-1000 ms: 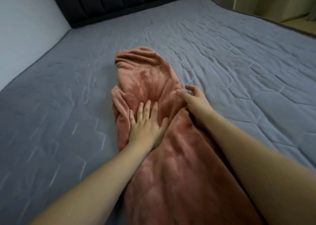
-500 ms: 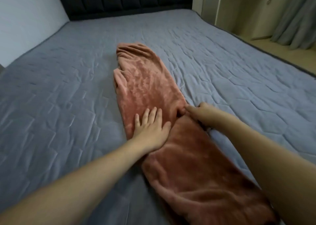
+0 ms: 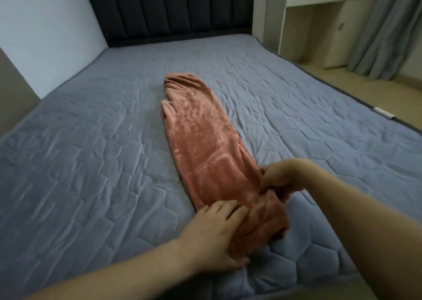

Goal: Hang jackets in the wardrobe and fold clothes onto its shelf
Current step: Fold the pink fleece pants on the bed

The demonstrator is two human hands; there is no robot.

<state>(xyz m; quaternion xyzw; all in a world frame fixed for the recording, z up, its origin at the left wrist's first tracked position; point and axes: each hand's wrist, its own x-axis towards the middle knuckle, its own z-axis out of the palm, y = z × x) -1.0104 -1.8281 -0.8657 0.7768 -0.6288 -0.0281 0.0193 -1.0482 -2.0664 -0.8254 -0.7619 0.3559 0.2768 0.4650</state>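
- Long salmon-pink plush garment (image 3: 205,144): we see it folded into a narrow strip, lying lengthwise on the bed, near end bunched.
- Left hand (image 3: 217,235): our grip closes on the near end, fingers curled over the cloth.
- Right hand (image 3: 280,178): we pinch the right edge.
- Progress: we judge lengthwise folding done; cross-folds and shelving remain. No wardrobe visible.
- Grey-blue quilted bed cover (image 3: 91,162); dark padded headboard (image 3: 171,10); cream cabinet (image 3: 319,21); grey curtain (image 3: 383,30).
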